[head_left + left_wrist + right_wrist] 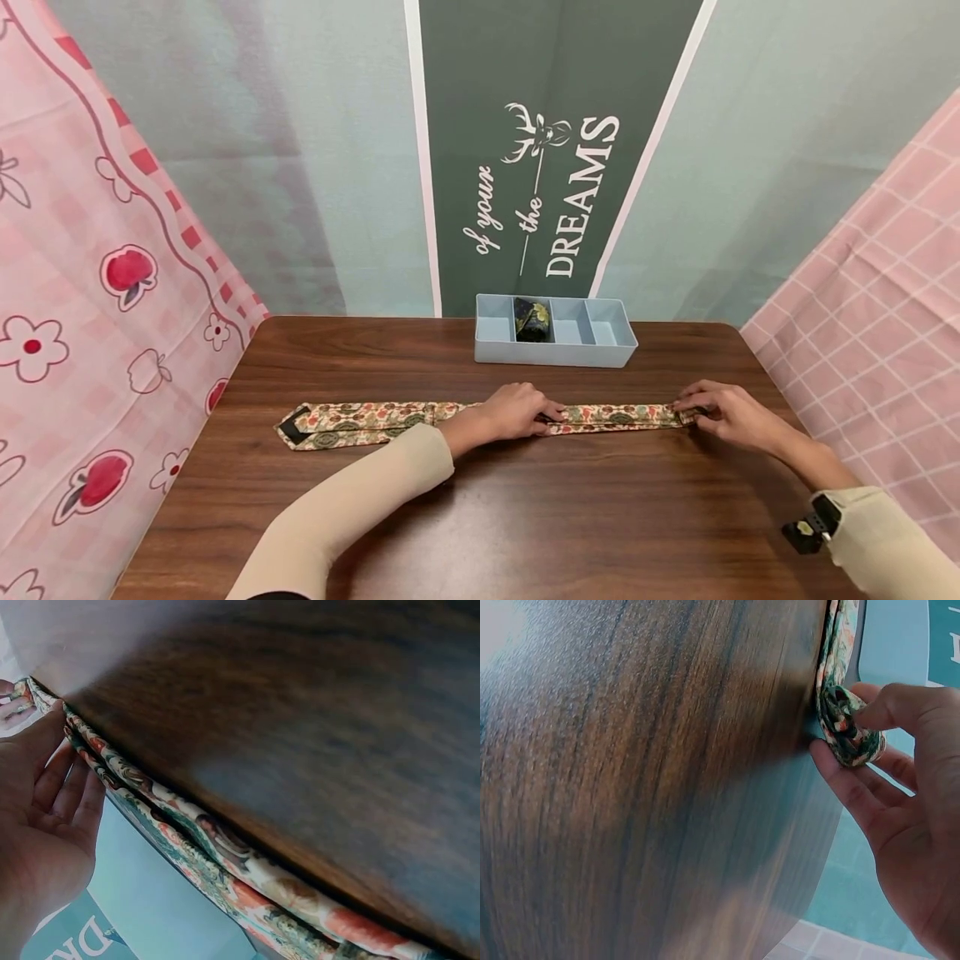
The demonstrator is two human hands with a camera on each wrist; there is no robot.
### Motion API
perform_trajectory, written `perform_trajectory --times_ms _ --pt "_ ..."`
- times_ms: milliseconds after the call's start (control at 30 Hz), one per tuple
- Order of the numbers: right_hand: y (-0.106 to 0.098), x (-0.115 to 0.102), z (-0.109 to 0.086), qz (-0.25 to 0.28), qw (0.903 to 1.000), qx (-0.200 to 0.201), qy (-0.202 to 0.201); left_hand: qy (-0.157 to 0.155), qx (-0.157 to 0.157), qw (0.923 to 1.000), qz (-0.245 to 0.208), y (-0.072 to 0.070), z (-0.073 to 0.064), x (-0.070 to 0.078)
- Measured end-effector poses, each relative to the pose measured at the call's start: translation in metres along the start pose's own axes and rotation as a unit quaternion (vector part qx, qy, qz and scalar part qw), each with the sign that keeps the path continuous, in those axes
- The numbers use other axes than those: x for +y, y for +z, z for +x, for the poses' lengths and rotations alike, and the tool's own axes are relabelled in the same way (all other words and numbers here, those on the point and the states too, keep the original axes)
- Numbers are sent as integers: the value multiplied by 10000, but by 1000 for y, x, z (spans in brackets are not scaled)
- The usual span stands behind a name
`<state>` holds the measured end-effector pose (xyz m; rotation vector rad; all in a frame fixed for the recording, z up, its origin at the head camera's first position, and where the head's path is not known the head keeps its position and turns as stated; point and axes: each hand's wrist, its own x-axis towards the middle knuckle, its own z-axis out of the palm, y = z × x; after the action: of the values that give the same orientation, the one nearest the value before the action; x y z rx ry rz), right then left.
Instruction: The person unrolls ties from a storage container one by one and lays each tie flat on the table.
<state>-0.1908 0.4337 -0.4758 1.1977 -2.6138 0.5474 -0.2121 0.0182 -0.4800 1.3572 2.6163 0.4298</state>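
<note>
A floral necktie, cream with red and green, lies lengthwise across the wooden table, its seamed back up. Its wide pointed end is at the left. My left hand rests on its middle; in the left wrist view the thumb and extended fingers touch its opposite edges. At the right end, my right hand pinches a small roll of the necktie between thumb and fingers. A dark rolled necktie with yellow flowers sits in the second compartment from the left of a light blue box.
The box stands near the back edge of the table. Behind it hangs a green and grey-blue curtain with printed words. Pink patterned cloths enclose the left and right sides.
</note>
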Motion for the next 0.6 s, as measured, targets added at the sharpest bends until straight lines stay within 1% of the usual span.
perform_trajectory --times_ms 233,367,600 --pt "2 1 -2 -38 9990 181 395 25 41 10000 18 -1 -3 -1" --pt "4 4 -4 -117 9987 301 397 -9 26 10000 -1 -1 -4 -1" --pt "3 10 -6 -200 9981 511 263 -36 36 10000 -6 -1 -7 -4"
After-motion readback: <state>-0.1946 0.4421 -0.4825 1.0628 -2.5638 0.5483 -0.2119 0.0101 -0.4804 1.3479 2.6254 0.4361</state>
